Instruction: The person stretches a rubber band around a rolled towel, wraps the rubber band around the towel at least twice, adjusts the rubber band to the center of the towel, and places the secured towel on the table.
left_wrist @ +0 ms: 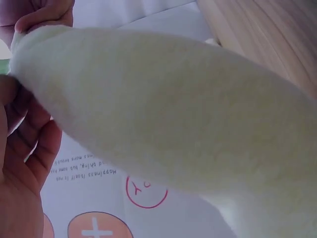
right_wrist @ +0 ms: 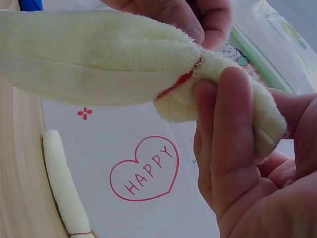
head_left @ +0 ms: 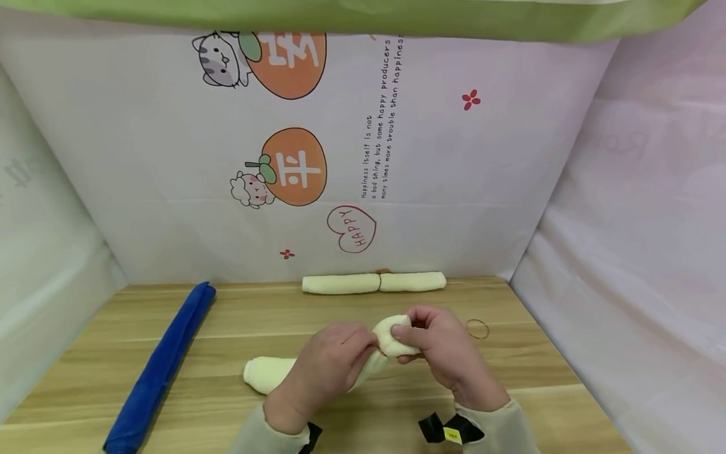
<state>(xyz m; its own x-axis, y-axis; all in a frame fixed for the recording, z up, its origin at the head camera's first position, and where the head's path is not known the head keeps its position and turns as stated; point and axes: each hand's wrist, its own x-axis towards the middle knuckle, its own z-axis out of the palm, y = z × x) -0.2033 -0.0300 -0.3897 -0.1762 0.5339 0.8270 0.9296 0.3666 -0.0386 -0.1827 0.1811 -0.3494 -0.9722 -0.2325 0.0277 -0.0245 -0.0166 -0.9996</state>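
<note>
A pale yellow rolled towel [head_left: 266, 373] is held up over the table, its near part bulging toward the left. A reddish rubber band [right_wrist: 183, 79] cinches it close to its right end. My left hand [head_left: 331, 359] pinches at the band, fingertips right at the narrowed neck. My right hand [head_left: 448, 350] grips the towel's short end, thumb on top and fingers beneath. In the left wrist view the towel's body [left_wrist: 163, 109] fills the middle and hides part of the fingers.
Another rolled pale towel [head_left: 340, 284], banded at its middle, lies along the table's back edge. A loose rubber band [head_left: 478, 329] lies right of my right hand. At left lies a folded blue cloth [head_left: 161, 372]. Printed white sheeting [head_left: 454, 176] walls the back and sides.
</note>
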